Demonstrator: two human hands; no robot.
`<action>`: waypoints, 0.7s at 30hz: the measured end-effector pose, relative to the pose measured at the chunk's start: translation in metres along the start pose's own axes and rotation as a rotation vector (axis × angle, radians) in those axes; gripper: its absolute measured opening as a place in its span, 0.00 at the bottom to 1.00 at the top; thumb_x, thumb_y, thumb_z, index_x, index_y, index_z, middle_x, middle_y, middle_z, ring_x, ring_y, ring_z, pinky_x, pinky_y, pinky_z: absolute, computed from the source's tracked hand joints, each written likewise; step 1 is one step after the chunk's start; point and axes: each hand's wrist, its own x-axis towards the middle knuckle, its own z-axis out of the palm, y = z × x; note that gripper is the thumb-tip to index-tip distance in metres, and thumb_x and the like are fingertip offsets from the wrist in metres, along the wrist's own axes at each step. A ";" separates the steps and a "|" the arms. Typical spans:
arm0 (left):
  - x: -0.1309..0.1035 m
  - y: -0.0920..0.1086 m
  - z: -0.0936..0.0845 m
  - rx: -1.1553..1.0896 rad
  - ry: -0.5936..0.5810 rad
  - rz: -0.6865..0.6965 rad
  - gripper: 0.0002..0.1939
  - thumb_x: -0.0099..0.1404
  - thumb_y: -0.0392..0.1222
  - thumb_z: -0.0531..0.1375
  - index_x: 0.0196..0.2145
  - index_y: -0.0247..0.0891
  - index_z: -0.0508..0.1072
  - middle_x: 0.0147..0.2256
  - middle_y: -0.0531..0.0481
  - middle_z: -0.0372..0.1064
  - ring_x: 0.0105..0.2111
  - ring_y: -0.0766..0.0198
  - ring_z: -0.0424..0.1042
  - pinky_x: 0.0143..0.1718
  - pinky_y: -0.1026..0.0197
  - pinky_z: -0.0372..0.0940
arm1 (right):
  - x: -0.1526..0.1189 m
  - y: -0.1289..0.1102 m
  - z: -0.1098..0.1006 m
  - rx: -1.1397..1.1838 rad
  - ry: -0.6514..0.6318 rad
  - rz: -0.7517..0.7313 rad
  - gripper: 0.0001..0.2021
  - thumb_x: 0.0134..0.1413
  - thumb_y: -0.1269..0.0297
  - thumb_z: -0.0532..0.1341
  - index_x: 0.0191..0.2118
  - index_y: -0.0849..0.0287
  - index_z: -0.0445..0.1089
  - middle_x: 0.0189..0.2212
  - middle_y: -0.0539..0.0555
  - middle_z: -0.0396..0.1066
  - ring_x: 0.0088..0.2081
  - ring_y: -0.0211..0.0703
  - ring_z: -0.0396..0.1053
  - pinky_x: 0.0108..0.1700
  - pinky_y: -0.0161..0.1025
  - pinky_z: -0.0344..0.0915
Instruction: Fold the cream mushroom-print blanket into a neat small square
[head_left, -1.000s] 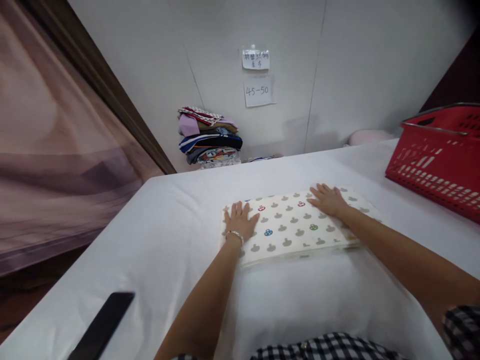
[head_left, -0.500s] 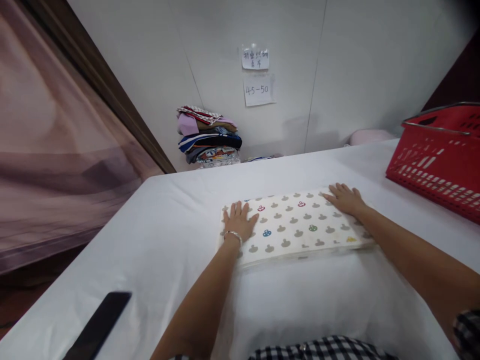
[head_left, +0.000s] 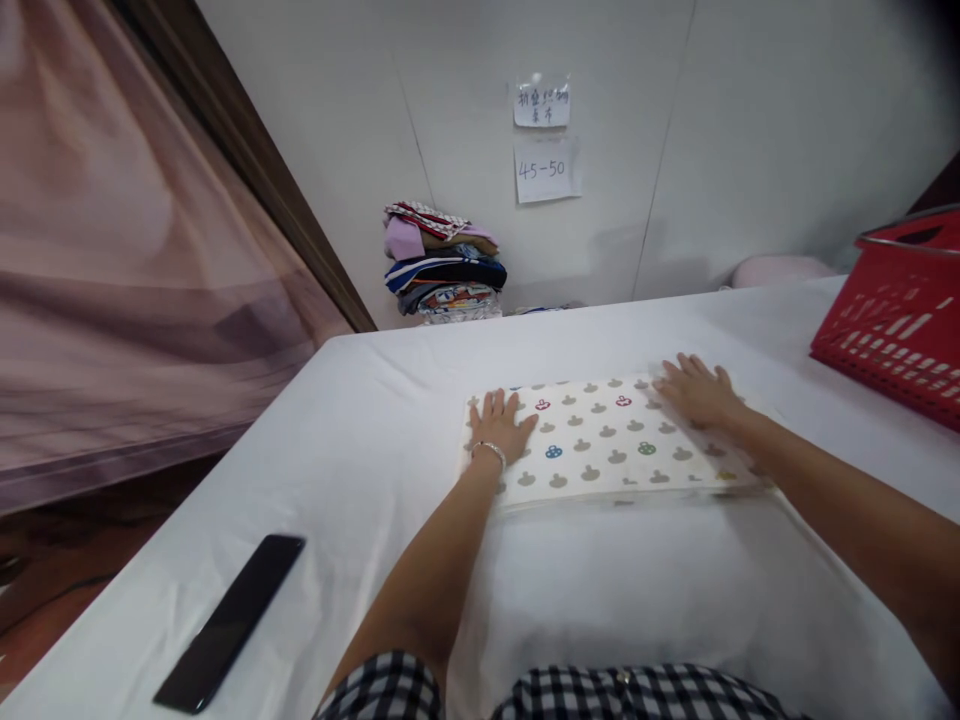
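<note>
White cloth [head_left: 600, 435] printed with mushrooms, one folded piece, lies flat on the table [head_left: 390, 400]; two hands press it palm-down, fingers spread and well apart, left hand [head_left: 501, 428] on its left end, right hand [head_left: 699, 392] near its far right corner, the printed middle between them

The red basket [head_left: 896, 320] is cut off by the right edge; the checked shirt [head_left: 637, 695] is cropped at the bottom; parts of the patterned cloth [head_left: 600, 440] are covered by both hands; the curtain [head_left: 135, 250] is cut off at the left.
</note>
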 end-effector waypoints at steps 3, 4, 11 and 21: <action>0.000 0.000 0.000 -0.018 0.011 0.006 0.39 0.63 0.68 0.37 0.66 0.47 0.49 0.68 0.52 0.34 0.67 0.52 0.30 0.64 0.39 0.31 | -0.028 -0.045 0.007 0.041 -0.002 -0.275 0.30 0.63 0.48 0.39 0.65 0.55 0.52 0.67 0.56 0.41 0.67 0.56 0.36 0.63 0.60 0.38; 0.000 0.000 0.001 -0.023 0.012 0.008 0.39 0.63 0.68 0.37 0.66 0.47 0.49 0.68 0.52 0.34 0.67 0.52 0.30 0.64 0.39 0.31 | -0.039 -0.058 0.012 0.055 0.000 -0.344 0.30 0.62 0.47 0.39 0.66 0.52 0.50 0.67 0.55 0.41 0.67 0.54 0.36 0.64 0.59 0.38; 0.002 -0.001 0.002 -0.085 0.031 0.020 0.39 0.63 0.68 0.42 0.65 0.46 0.51 0.67 0.50 0.37 0.67 0.50 0.33 0.64 0.39 0.32 | -0.066 -0.081 0.029 0.060 -0.016 -0.396 0.32 0.61 0.42 0.39 0.66 0.49 0.50 0.67 0.53 0.41 0.67 0.52 0.36 0.64 0.58 0.38; -0.030 -0.026 -0.035 -0.521 0.223 0.046 0.19 0.66 0.51 0.55 0.51 0.42 0.71 0.55 0.47 0.66 0.52 0.59 0.67 0.53 0.57 0.62 | -0.072 -0.084 -0.001 0.310 -0.053 -0.309 0.30 0.60 0.44 0.45 0.63 0.51 0.58 0.65 0.53 0.51 0.65 0.54 0.46 0.63 0.56 0.48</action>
